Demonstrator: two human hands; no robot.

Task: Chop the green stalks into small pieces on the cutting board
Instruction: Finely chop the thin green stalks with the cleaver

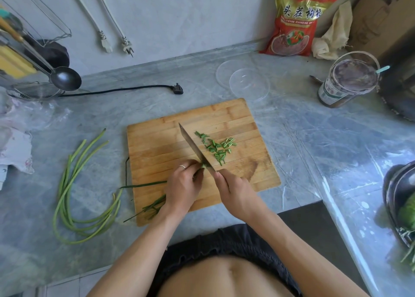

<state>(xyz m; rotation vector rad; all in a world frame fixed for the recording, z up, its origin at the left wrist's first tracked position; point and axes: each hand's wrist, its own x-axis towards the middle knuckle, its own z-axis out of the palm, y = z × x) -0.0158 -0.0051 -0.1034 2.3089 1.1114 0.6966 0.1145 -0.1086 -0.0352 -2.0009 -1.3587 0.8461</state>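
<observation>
On a grey marble table [303, 139], the cutting board [157, 139] holds green stalks [155, 204] pinned under the left hand's [183, 187] curled fingers. The right hand [235, 192] grips a knife [195, 148] beside chopped pieces [219, 148]. More whole stalks [71, 198] lie left of the board.

A home kitchen: a grey marble bench [292, 139] against the wall carries a wooden board [157, 144], a ladle [65, 78] and strainer [36, 91], food tubs [348, 83] and a goji bag [294, 25].

green stalks [67, 198] | tan striped cutting board [224, 117] | grey marbled counter [112, 117] | red-gold bag [294, 20]
</observation>
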